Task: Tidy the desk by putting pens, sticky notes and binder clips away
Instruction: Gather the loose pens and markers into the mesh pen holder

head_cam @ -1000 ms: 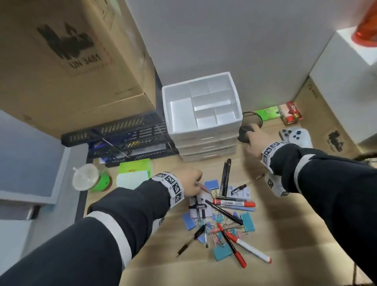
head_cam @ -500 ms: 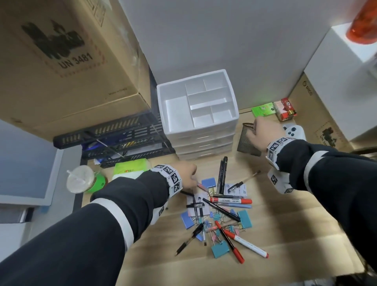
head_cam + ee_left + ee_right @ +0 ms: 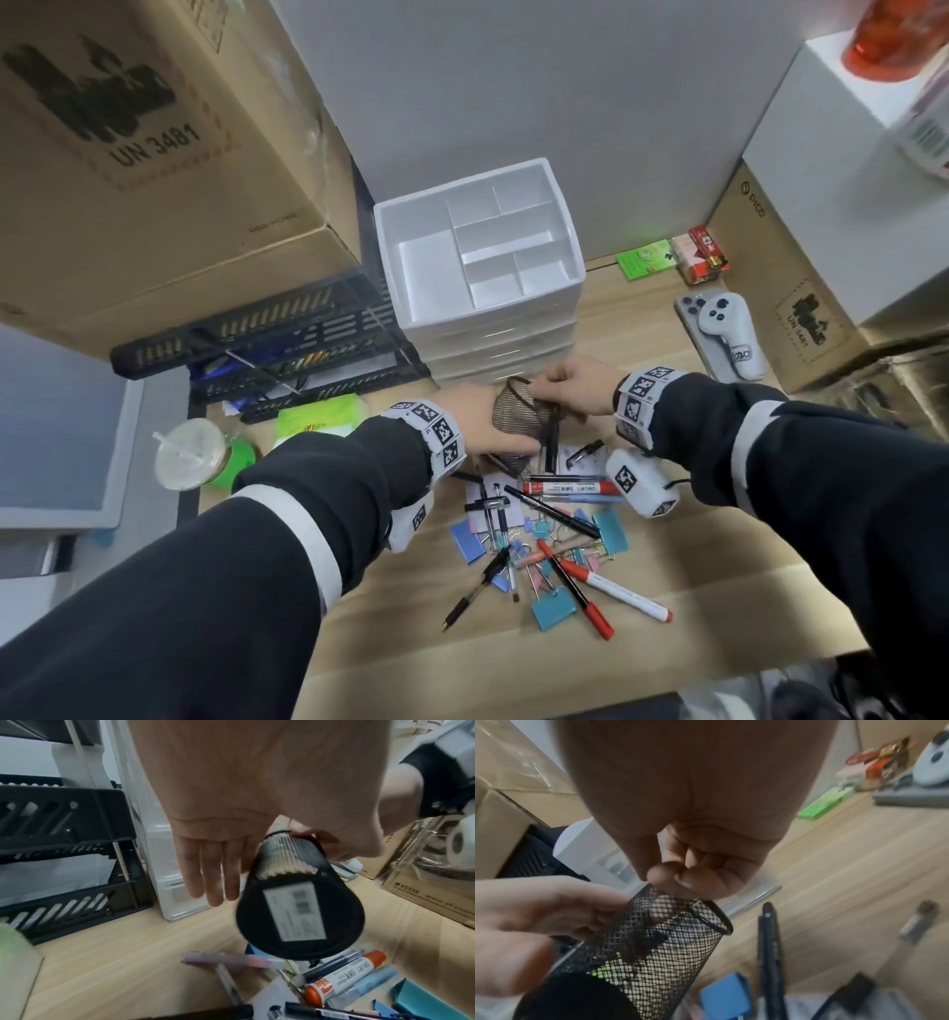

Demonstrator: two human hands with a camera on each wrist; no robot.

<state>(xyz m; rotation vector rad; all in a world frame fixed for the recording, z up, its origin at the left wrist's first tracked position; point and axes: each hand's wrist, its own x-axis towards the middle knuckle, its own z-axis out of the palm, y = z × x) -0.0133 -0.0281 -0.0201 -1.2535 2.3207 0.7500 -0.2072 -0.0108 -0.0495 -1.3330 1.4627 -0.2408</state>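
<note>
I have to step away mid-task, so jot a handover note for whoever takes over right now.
Right hand: pinches the rim of the black mesh pen cup, tilted in the air above the pile.
Left hand: fingers straight, beside the cup's wall; contact unclear.
Pens and markers, binder clips and sticky notes all lie loose on the desk.
White drawer organiser: top compartments bare.
Done: cup fetched. Left: stand it upright, load pens, stow clips and notes.
</note>
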